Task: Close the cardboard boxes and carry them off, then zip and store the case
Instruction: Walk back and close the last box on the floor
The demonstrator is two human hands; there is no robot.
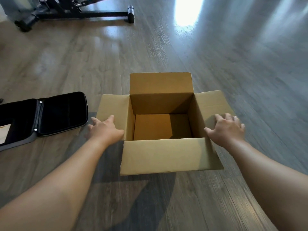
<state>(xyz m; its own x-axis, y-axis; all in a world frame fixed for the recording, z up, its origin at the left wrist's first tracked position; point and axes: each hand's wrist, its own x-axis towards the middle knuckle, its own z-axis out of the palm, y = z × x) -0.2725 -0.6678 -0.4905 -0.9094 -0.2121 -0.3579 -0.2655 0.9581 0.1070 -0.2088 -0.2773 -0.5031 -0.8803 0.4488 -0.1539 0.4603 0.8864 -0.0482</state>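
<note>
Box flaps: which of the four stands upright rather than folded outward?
The far flap of the cardboard box, on the side away from the person. It rises straight above the far wall, while the left flap, right flap and near flap are folded outward.

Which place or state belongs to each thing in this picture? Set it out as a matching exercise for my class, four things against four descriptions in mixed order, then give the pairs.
Things
1. cardboard box
2. black case
3. left hand
4. right hand

Descriptions
A. lies unzipped and open on the floor, left of the box
B. reaches to the box's right side flap, a ring on one finger
C. stands on the wooden floor with all four flaps open and nothing inside
D. reaches to the box's left side flap, fingers spread

Pairs: 1-C, 2-A, 3-D, 4-B
</note>
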